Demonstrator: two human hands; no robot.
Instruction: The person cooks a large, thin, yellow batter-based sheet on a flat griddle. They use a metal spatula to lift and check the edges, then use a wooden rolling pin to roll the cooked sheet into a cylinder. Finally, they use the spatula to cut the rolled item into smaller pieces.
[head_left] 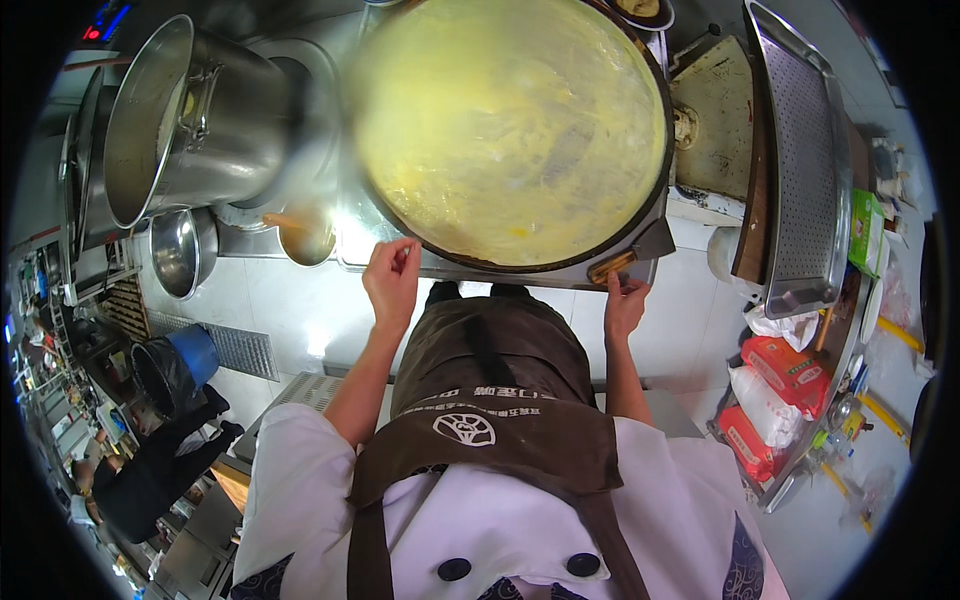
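A wide round griddle (668,130) in front of me bears a thin yellow sheet of batter or egg (510,140), spread nearly to its rim. My left hand (392,285) is by the griddle's near left edge, its fingers pinched together; whatever they hold, if anything, is too small to make out. At the near right corner, a scraper (612,266) with a wooden handle and a dark, flat metal blade lies against the griddle's rim. My right hand (626,305) has its fingers closed at the handle.
A tall steel pot (235,125) stands at the left, above a steel bowl (183,255) and a small pan (306,240). A perforated tray (805,160) stands at the right, with red and white packages (785,375) nearer me. Another person (150,480) is far left, beside a blue bucket (194,355).
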